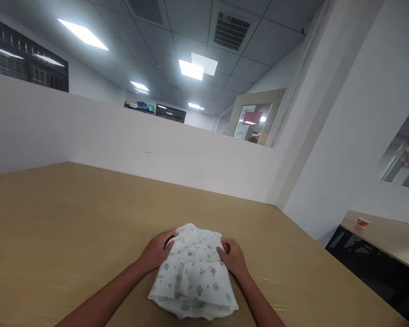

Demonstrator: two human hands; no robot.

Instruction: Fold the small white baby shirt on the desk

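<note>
A small white garment printed with little green and pink figures lies folded on the wooden table, near the front edge. My left hand grips its upper left edge, fingers curled over the cloth. My right hand pinches its upper right edge. Both forearms reach in from the bottom of the view.
A white partition wall runs along the far side of the table and a white pillar stands at the right corner. Beyond the table's right edge a second desk carries a small red and white object.
</note>
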